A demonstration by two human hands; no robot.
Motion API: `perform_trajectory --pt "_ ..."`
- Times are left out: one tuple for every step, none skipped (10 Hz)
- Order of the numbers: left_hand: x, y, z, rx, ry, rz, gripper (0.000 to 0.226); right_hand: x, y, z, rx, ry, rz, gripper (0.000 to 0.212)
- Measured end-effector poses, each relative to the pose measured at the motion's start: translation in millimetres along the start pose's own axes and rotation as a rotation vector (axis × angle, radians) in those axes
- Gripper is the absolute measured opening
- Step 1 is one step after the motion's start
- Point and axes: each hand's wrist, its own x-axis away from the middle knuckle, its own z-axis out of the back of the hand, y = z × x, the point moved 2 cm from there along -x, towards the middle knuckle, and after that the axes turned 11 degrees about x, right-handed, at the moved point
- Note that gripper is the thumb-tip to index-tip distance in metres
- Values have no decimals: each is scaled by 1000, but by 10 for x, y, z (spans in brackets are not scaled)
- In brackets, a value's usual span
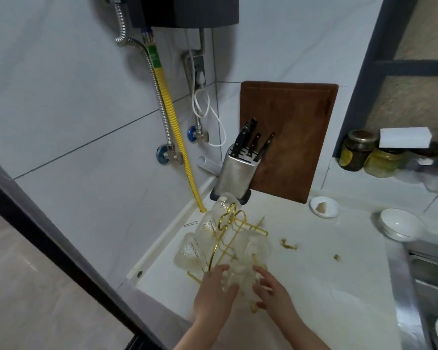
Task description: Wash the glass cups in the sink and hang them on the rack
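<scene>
Near the worktop's front left edge, the left hand and right hand together grip a glass cup at the gold rack, apparently hanging it; next it needs seating on a free prong.

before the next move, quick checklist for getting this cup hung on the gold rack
1. Cup held: the left hand and right hand both grip the glass cup. Ok.
2. Rack upright on the counter: ok.
3. Free prong: bare gold prongs at the right side. Ok.
4. Hung cups steady on the left side: cannot tell, blurred.
5. Cup mouth lined up with a prong: cannot tell.
6. Counter clean: not ok, food scraps lie right of the rack.
</scene>
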Motion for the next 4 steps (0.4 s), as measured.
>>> perform_trajectory --pt "15 42 8 -71 1 -53 41 -15 -15 -3 62 18 -6 37" --pt "-33 49 24 -114 -25 -103 45 7 -59 54 130 16 -15 37" --pt "-59 37 42 -157 -37 -184 51 94 -44 198 185 34 -37 38" --pt "-50 115 48 -220 -40 -266 56 196 -26 371 182 106 -33 37"
